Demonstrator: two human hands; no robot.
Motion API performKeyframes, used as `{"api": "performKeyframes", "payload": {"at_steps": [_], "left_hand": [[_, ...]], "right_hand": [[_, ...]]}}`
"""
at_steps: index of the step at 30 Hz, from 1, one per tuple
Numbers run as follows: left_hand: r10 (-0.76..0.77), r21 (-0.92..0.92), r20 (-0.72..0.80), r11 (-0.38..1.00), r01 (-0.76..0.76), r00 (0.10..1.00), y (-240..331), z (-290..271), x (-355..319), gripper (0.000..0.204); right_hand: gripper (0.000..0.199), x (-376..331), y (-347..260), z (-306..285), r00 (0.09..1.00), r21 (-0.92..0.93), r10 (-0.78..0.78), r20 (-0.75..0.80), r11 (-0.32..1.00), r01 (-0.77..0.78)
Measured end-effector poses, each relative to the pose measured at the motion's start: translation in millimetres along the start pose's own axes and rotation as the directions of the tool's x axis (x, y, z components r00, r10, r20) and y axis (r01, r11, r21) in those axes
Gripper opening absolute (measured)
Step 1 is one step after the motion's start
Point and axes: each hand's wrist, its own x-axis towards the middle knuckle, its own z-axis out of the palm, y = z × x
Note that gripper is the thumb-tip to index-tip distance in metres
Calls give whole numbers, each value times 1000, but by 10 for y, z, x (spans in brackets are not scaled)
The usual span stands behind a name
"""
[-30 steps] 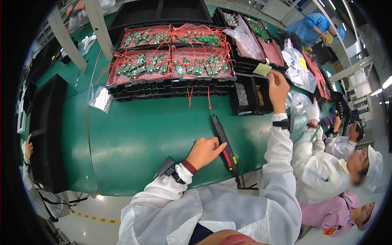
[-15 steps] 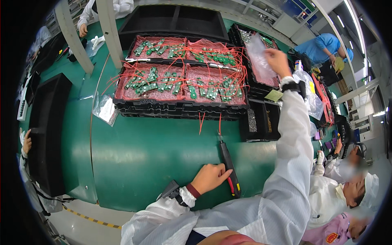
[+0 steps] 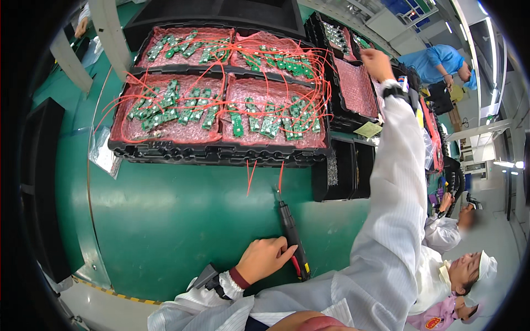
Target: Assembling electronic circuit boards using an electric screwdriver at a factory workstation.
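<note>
My left hand [image 3: 265,259] lies on the green table [image 3: 165,220], its fingertips against a black electric screwdriver [image 3: 290,234] with a red and yellow grip. It does not grasp the tool. My right hand [image 3: 377,62] reaches far out in a white sleeve, over a black tray lined with pink bubble wrap [image 3: 356,88] at the back right. Its fingers curl down, and I cannot tell whether they hold anything. To its left, black trays [image 3: 221,151] hold several green circuit boards [image 3: 265,124] with red wires.
A small black bin of parts [image 3: 334,168] and a yellow-green slip [image 3: 369,129] sit by my right arm. A clear plastic bag [image 3: 102,154] lies at the left, near black boxes [image 3: 41,165]. Co-workers in white coats [image 3: 441,265] sit at the right; a person in blue [image 3: 433,60] stands behind.
My right arm has stretched from the near bin out to the far right tray. The view has moved closer to the trays. My left hand stayed by the screwdriver.
</note>
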Motion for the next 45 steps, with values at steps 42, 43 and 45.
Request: {"api": "performKeyframes", "payload": {"at_steps": [42,43,45], "left_hand": [[92,-100,-75,990,-99,993,-149,77,-25,31],[85,-87,-52,992,-90,995,-142,61,-43,31],[82,-100,-65,991,-89,994,-128,58,-78,32]], "right_hand": [[44,-3417,-915,-803,909,-202,249,336,961,-188],[42,-3482,-955,-754,906,-190,264,330,959,-211],[40,-3531,-992,-724,929,-210,229,290,963,-171]]}}
